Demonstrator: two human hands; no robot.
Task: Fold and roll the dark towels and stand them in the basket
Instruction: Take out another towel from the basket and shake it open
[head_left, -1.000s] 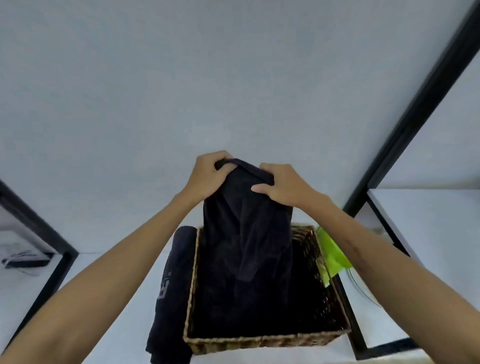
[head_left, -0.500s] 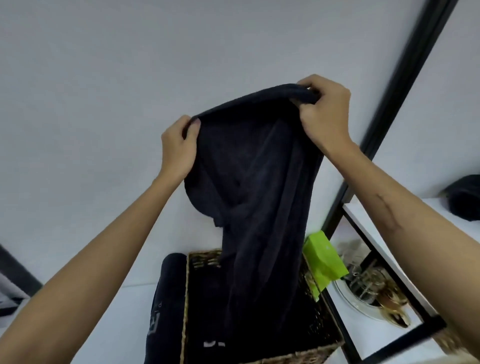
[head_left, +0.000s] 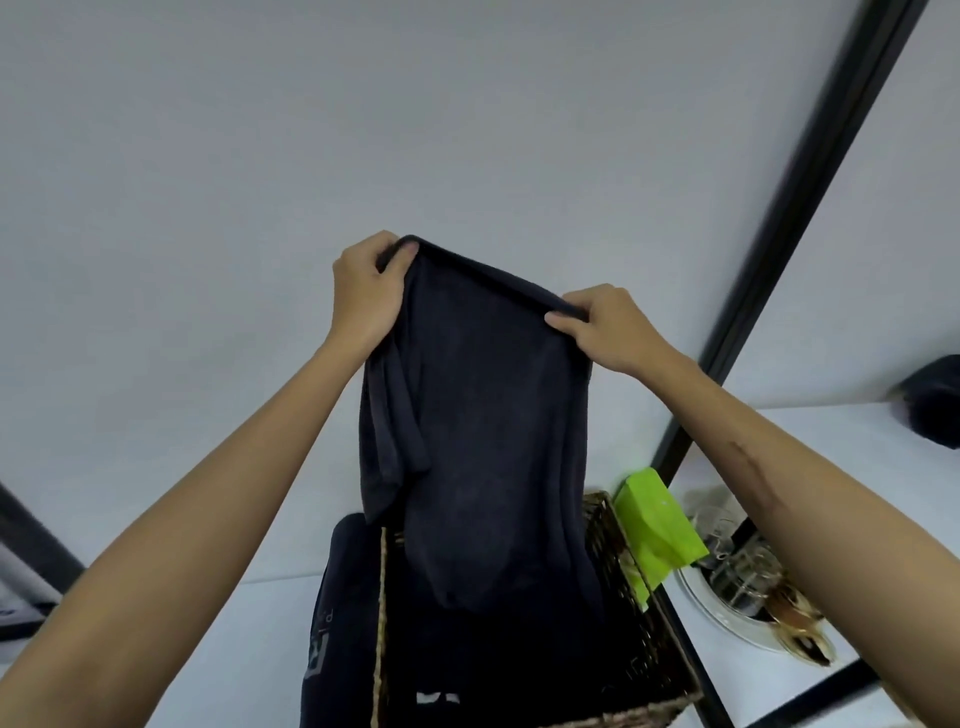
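A dark towel (head_left: 483, 431) hangs in the air from its top edge, its lower end dipping into the woven basket (head_left: 660, 644) below. My left hand (head_left: 366, 293) pinches the towel's upper left corner. My right hand (head_left: 605, 327) grips the upper right corner, lower than the left. More dark cloth fills the basket's inside. Another dark towel with pale lettering (head_left: 335, 623) lies against the basket's left wall on the white table (head_left: 218, 649).
A lime-green packet (head_left: 657, 525) leans by the basket's right side. A white plate (head_left: 727, 613) with glass and amber items sits lower right. A black frame post (head_left: 810, 171) runs diagonally at right. A dark bundle (head_left: 930, 400) rests on the right shelf.
The towel has been lifted out of the basket and spread between both hands. My right hand, raised high half a second ago, has come down; my left hand has moved rightward.
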